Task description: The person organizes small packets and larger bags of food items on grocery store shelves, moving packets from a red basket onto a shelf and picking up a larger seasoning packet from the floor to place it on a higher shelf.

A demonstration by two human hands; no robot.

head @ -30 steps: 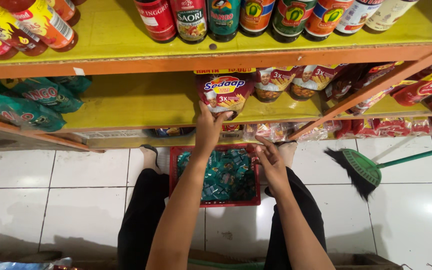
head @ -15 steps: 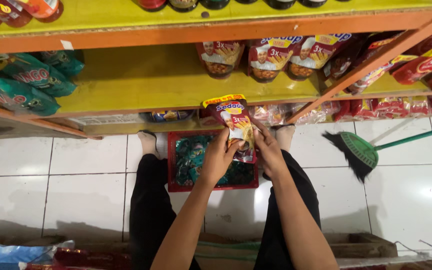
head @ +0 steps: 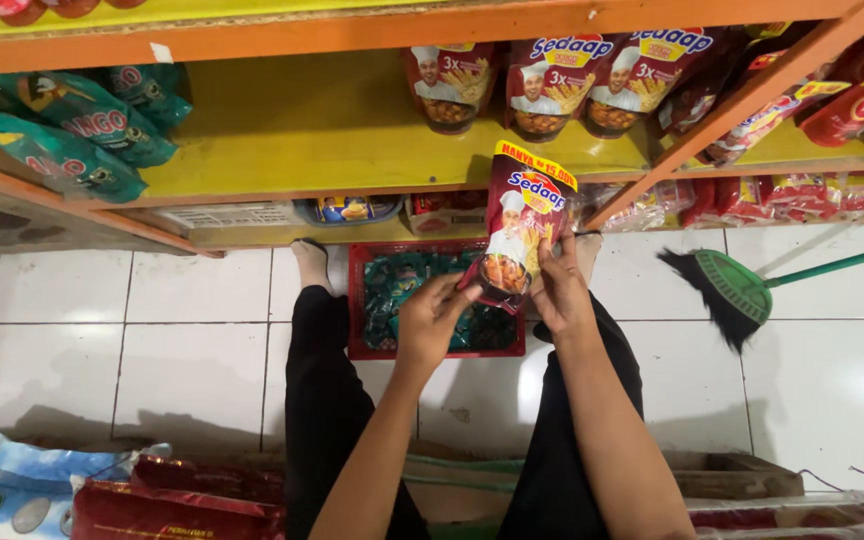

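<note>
A dark red stand-up pouch [head: 517, 225] with a yellow top band is held upright in front of the yellow shelf. My left hand [head: 434, 322] grips its lower left corner. My right hand [head: 557, 290] holds its right edge, fingers pressed on the lower side. Below the pouch, between my feet, a red basket [head: 360, 300] filled with green packets sits on the white tile floor. Three matching pouches [head: 542, 85] stand in a row on the yellow shelf [head: 302, 130] above.
Green snack bags [head: 72, 125] lie at the shelf's left end. Red packets [head: 812, 195] fill the lower right shelf. A green broom [head: 737, 290] rests on the floor at right. A cardboard box rim [head: 722, 465] and red bags [head: 172, 500] lie near my knees.
The pouch has been brought off the shelf and lowered toward me. Both hands shifted to its lower part, and the view tilted down.
</note>
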